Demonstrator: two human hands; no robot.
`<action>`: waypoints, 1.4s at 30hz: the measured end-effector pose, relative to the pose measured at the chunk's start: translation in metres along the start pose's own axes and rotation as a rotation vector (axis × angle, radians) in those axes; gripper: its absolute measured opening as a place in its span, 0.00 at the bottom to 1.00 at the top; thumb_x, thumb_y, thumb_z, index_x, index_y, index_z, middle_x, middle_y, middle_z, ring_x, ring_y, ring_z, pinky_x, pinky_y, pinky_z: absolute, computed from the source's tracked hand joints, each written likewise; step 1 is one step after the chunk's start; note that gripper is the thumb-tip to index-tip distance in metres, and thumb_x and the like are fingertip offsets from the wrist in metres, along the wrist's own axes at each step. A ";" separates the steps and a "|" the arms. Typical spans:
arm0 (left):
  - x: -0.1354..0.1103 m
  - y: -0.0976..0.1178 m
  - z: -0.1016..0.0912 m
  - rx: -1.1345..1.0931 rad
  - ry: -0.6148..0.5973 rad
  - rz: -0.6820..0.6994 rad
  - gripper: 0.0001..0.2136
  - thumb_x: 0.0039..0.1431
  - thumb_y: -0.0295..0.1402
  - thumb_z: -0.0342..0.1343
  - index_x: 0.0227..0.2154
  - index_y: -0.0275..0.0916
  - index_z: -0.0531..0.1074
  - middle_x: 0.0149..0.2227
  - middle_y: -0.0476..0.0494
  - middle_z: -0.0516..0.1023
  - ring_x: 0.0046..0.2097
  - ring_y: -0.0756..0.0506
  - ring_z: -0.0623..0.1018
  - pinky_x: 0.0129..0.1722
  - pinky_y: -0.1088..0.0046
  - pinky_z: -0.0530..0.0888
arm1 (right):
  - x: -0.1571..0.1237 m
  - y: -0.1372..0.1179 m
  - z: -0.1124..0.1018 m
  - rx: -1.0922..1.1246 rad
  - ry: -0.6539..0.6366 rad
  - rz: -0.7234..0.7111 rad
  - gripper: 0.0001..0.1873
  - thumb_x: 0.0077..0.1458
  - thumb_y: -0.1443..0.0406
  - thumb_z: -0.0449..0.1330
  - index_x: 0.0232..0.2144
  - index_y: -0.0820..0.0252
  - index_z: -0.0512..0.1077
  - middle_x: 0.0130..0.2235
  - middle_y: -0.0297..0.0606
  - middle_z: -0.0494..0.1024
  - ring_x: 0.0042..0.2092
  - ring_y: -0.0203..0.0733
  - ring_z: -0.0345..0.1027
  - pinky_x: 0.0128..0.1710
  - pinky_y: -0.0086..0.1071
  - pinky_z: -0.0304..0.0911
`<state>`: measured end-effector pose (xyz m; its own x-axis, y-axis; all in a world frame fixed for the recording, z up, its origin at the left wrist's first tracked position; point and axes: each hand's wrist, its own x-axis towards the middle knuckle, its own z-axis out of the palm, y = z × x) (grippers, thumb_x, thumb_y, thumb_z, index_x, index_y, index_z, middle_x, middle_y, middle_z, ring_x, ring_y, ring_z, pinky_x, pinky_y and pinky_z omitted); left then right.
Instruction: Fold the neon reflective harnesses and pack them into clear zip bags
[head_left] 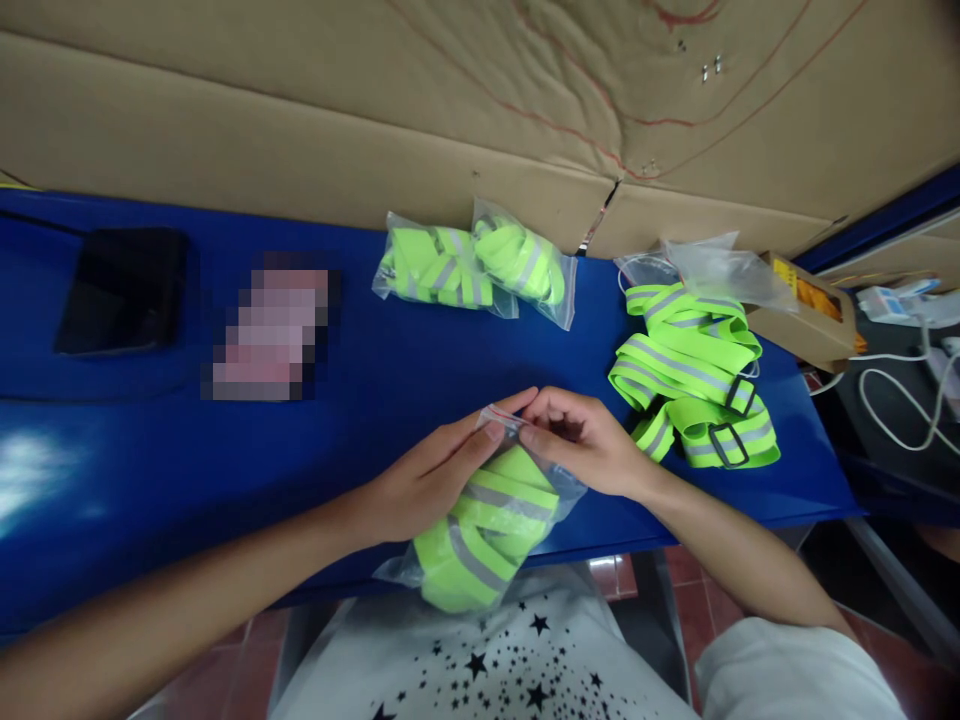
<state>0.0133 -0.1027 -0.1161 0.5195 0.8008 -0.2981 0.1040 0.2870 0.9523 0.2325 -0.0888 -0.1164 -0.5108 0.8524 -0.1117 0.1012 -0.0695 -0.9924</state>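
Observation:
Between my hands is a clear zip bag (487,530) with a folded neon-yellow reflective strap inside, at the table's front edge. My left hand (442,465) pinches the bag's top edge between thumb and fingers. On the other side, my right hand (581,440) has its fingers curled and its thumb pressed on the same red-lined seal. The fingertips of both hands nearly meet at the seal. Just right of my right hand lies a pile of loose neon-yellow reflective straps (686,365) with black buckles.
Two bagged straps, one (439,265) beside another (525,262), lie at the back against a cardboard wall (315,150). Empty clear bags (735,272) and a cardboard box (806,310) stand back right. A pixelated patch (270,335) and a dark flat object (124,290) are left on the blue table (360,400).

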 end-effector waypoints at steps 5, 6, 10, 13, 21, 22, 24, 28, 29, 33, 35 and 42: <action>0.001 -0.004 0.001 0.069 0.062 0.053 0.22 0.71 0.50 0.50 0.59 0.46 0.73 0.58 0.43 0.79 0.59 0.43 0.77 0.57 0.71 0.73 | -0.004 0.000 0.002 -0.157 0.008 -0.036 0.12 0.67 0.57 0.61 0.37 0.59 0.70 0.26 0.28 0.67 0.26 0.29 0.57 0.24 0.26 0.53; 0.002 -0.004 0.000 0.082 0.097 0.075 0.20 0.70 0.50 0.52 0.56 0.44 0.75 0.51 0.43 0.82 0.51 0.45 0.80 0.49 0.73 0.76 | -0.005 0.001 0.002 -0.196 0.014 -0.051 0.11 0.68 0.57 0.60 0.38 0.59 0.70 0.27 0.28 0.67 0.26 0.29 0.56 0.24 0.25 0.52; 0.003 -0.007 -0.004 0.144 0.212 0.184 0.16 0.68 0.49 0.56 0.37 0.39 0.74 0.29 0.51 0.75 0.28 0.52 0.71 0.26 0.79 0.67 | -0.006 0.007 0.001 -0.262 0.027 -0.118 0.10 0.67 0.58 0.62 0.42 0.59 0.71 0.23 0.23 0.63 0.23 0.27 0.51 0.22 0.25 0.47; 0.003 -0.008 -0.005 0.175 0.189 0.216 0.16 0.68 0.48 0.56 0.33 0.39 0.71 0.26 0.53 0.70 0.25 0.53 0.67 0.23 0.79 0.62 | -0.007 0.011 0.000 -0.298 0.008 -0.153 0.09 0.66 0.59 0.63 0.42 0.59 0.72 0.21 0.21 0.60 0.23 0.27 0.48 0.21 0.25 0.45; 0.002 -0.009 -0.005 0.148 0.072 0.229 0.16 0.72 0.46 0.51 0.35 0.38 0.73 0.26 0.54 0.67 0.27 0.53 0.65 0.25 0.77 0.60 | -0.007 0.008 0.006 -0.302 -0.009 -0.154 0.10 0.67 0.58 0.62 0.36 0.59 0.71 0.21 0.22 0.60 0.22 0.27 0.50 0.21 0.24 0.46; 0.002 -0.009 -0.006 0.179 0.067 0.247 0.16 0.73 0.45 0.50 0.35 0.38 0.72 0.26 0.55 0.66 0.26 0.54 0.64 0.25 0.77 0.59 | -0.007 0.009 0.006 -0.340 -0.011 -0.163 0.11 0.67 0.58 0.61 0.37 0.59 0.71 0.21 0.22 0.59 0.21 0.27 0.50 0.21 0.24 0.46; 0.002 -0.010 -0.008 0.259 0.059 0.286 0.17 0.74 0.44 0.48 0.34 0.38 0.71 0.25 0.56 0.63 0.26 0.54 0.62 0.25 0.77 0.58 | -0.005 0.010 0.004 -0.468 -0.028 -0.194 0.11 0.69 0.57 0.59 0.39 0.59 0.72 0.21 0.22 0.60 0.21 0.27 0.51 0.22 0.25 0.46; 0.004 -0.015 -0.013 0.351 0.034 0.298 0.18 0.75 0.43 0.46 0.30 0.38 0.68 0.24 0.55 0.62 0.26 0.54 0.62 0.27 0.77 0.60 | -0.003 0.010 0.002 -0.722 -0.091 -0.235 0.14 0.73 0.57 0.52 0.40 0.58 0.72 0.27 0.29 0.70 0.25 0.30 0.62 0.28 0.28 0.52; 0.004 -0.014 -0.014 0.357 0.043 0.296 0.19 0.74 0.44 0.47 0.30 0.38 0.69 0.24 0.55 0.64 0.27 0.54 0.63 0.27 0.77 0.61 | -0.003 0.010 0.002 -0.719 -0.088 -0.227 0.15 0.73 0.57 0.51 0.40 0.58 0.72 0.28 0.31 0.71 0.26 0.31 0.63 0.29 0.29 0.53; -0.001 -0.006 -0.016 0.332 0.110 0.294 0.18 0.73 0.48 0.47 0.44 0.40 0.74 0.36 0.47 0.78 0.37 0.48 0.78 0.37 0.74 0.73 | -0.004 0.009 0.004 -0.459 0.091 -0.174 0.15 0.69 0.53 0.56 0.35 0.57 0.72 0.28 0.32 0.72 0.28 0.33 0.65 0.31 0.29 0.56; -0.007 -0.001 -0.016 0.393 0.118 0.322 0.25 0.70 0.50 0.53 0.63 0.44 0.64 0.53 0.39 0.80 0.51 0.41 0.81 0.49 0.64 0.78 | -0.001 0.010 0.005 -0.364 0.244 -0.170 0.18 0.70 0.51 0.54 0.35 0.56 0.70 0.26 0.30 0.70 0.26 0.34 0.64 0.29 0.28 0.57; 0.002 0.009 -0.013 1.353 0.352 0.608 0.34 0.62 0.34 0.63 0.69 0.49 0.58 0.68 0.33 0.67 0.65 0.28 0.73 0.61 0.41 0.73 | 0.018 0.008 -0.003 -0.044 0.518 -0.134 0.23 0.70 0.43 0.46 0.35 0.54 0.62 0.23 0.27 0.68 0.21 0.35 0.64 0.20 0.28 0.64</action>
<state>0.0047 -0.0918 -0.1089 0.5666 0.7527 0.3353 0.7309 -0.6470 0.2173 0.2260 -0.0723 -0.1261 -0.0346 0.9972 0.0667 0.1057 0.0701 -0.9919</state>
